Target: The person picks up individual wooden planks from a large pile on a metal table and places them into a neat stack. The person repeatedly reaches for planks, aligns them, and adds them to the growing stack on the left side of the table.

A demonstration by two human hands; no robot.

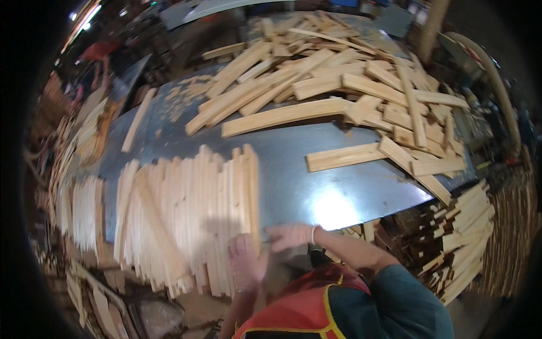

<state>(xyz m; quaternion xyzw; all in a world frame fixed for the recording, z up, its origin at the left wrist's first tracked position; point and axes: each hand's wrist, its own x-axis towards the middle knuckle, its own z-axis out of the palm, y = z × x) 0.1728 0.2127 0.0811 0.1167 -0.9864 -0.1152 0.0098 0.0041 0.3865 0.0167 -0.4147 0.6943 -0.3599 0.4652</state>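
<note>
A row of narrow pale wood strips [192, 209] stands packed side by side on the metal table, their near ends jutting past its front edge. My left hand [247, 264] lies against the near end of the row's right side, fingers stretched out and the thumb apart. Just to its right, my right hand [291, 236] is held at the table's front edge, its fingers pointing left toward the outermost strip [252, 198]; it holds nothing I can see. Both hands look covered by thin pale gloves. One loose strip [161, 220] lies slantwise on top of the row.
A large jumbled heap of wood pieces [316, 79] covers the far part of the metal table [282, 186]. A lone strip [139, 120] lies at the far left. More stacked strips [84, 214] stand left of the table, and others [468, 243] at the right. A hose [502, 96] curves down at the right.
</note>
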